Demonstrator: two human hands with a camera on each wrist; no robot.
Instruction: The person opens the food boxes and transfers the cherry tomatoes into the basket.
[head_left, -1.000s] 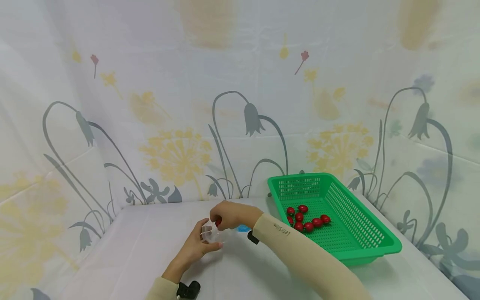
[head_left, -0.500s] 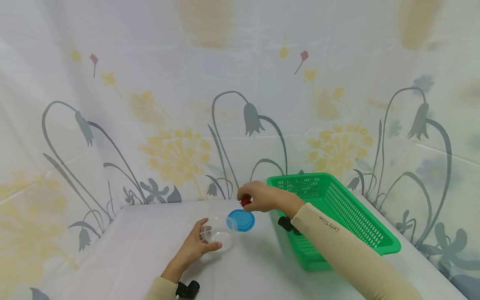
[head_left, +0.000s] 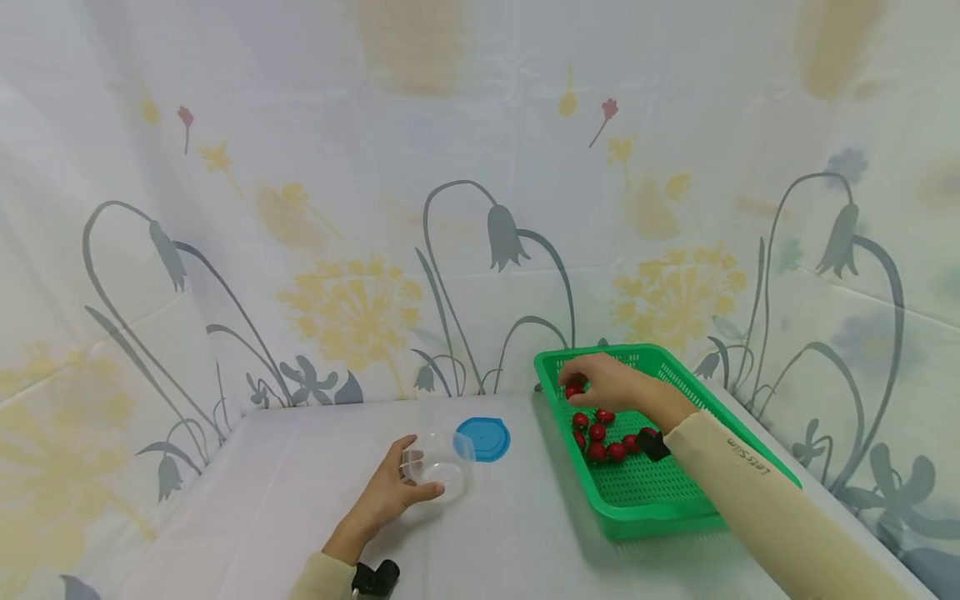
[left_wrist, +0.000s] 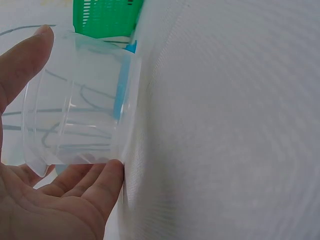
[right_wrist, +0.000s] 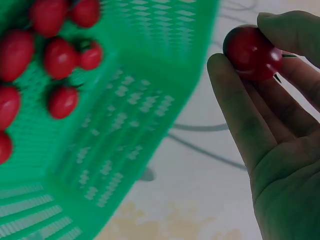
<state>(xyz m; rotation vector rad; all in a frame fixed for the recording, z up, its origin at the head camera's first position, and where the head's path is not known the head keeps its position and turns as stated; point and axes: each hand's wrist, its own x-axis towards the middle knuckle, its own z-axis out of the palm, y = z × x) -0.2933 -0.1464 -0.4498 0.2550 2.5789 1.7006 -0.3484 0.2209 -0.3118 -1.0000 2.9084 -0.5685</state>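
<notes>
My left hand (head_left: 390, 492) grips a clear plastic cup (head_left: 450, 475) from its left side. In the left wrist view, the thumb lies on one side of the cup (left_wrist: 90, 100) and the fingers on the other, with its base against the white surface. My right hand (head_left: 618, 385) is above the far left part of a green basket (head_left: 667, 518). Between thumb and fingertips it pinches a red cherry tomato (right_wrist: 252, 52), whose stem shows in the right wrist view. Several more cherry tomatoes (head_left: 597, 451) lie in the basket's left part.
A round blue lid (head_left: 483, 440) lies on the white table (head_left: 525, 533) just beyond the cup, left of the basket. Behind the table hangs a flower-printed curtain (head_left: 465, 317). Dark wrist cameras (head_left: 652, 445) sit on both wrists.
My right hand has carried a cherry tomato from the cup's mouth, rightward past the blue lid, to above the basket. The left hand and cup have stayed in place.
</notes>
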